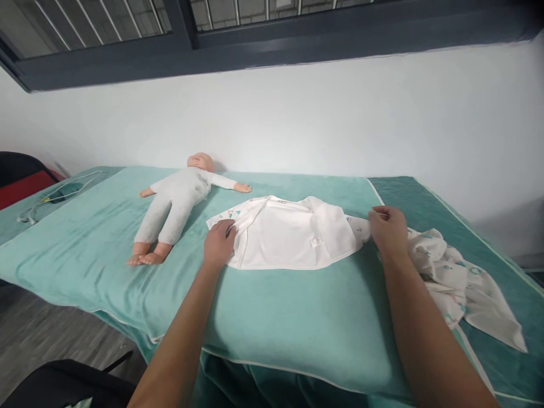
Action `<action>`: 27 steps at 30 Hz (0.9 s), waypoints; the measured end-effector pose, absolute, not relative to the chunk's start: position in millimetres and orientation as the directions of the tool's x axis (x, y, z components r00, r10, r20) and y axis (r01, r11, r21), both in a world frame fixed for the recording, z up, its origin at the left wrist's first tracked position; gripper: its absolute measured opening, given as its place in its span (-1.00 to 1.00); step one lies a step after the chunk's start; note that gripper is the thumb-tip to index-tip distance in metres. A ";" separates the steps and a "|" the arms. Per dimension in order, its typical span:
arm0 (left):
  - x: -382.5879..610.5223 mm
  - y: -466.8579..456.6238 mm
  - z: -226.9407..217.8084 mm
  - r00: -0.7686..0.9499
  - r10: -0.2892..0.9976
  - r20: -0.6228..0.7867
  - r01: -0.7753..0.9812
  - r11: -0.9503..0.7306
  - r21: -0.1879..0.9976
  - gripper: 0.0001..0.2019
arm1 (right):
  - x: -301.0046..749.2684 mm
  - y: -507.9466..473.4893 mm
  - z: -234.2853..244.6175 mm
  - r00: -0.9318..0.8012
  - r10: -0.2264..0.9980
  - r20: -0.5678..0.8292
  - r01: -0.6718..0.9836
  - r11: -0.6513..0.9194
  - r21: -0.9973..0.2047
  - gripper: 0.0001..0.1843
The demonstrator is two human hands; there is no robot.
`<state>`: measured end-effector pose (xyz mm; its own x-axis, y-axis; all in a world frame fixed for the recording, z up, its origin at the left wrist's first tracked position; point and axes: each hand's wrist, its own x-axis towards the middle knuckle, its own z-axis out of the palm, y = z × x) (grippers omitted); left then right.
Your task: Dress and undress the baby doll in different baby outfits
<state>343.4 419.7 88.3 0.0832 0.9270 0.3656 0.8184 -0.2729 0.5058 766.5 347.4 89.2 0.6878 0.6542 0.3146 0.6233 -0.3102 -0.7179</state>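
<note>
A white baby shirt (284,238) with small printed figures on its sleeves lies spread open on the green sheet (297,317), its plain inside facing up. My left hand (219,243) is closed on the shirt's left side, by the sleeve. At the other end, my right hand (387,229) pinches the tip of the right sleeve. A baby doll (181,198) in a white cloth body lies on its back to the left of the shirt, its head towards the wall. The fingertips of my left hand are partly hidden.
Crumpled printed baby clothing (450,277) lies right of my right forearm. A pale cord (55,198) rests at the bed's far left. The white wall (297,124) runs behind, under a dark window frame (272,48). A black chair (68,382) stands at the lower left.
</note>
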 end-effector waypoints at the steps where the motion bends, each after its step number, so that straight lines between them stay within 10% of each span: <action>1: 343.3 419.9 88.4 0.085 0.927 0.365 0.818 -0.274 0.505 -0.69 | 763.5 346.4 89.7 0.678 0.667 0.308 0.643 -0.335 -0.689 -0.49; 7: 342.8 420.0 89.4 0.094 0.928 0.360 0.813 -0.280 0.510 -0.69 | 755.1 338.8 95.2 0.666 0.743 0.067 0.682 -0.569 -0.460 -0.37; 14: 343.6 420.1 90.3 0.082 0.932 0.353 0.807 -0.270 0.525 -0.69 | 754.1 341.4 103.2 0.670 0.685 0.285 0.647 -0.351 -0.677 -0.62; 21: 344.7 418.4 92.8 0.067 0.940 0.336 0.798 -0.252 0.548 -0.70 | 755.0 332.4 102.9 0.690 0.719 0.085 0.671 -0.591 -0.448 -0.47; 27: 344.7 418.8 91.5 0.063 0.938 0.340 0.789 -0.255 0.558 -0.71 | 752.5 335.7 104.7 0.691 0.707 0.152 0.637 -0.496 -0.589 -0.59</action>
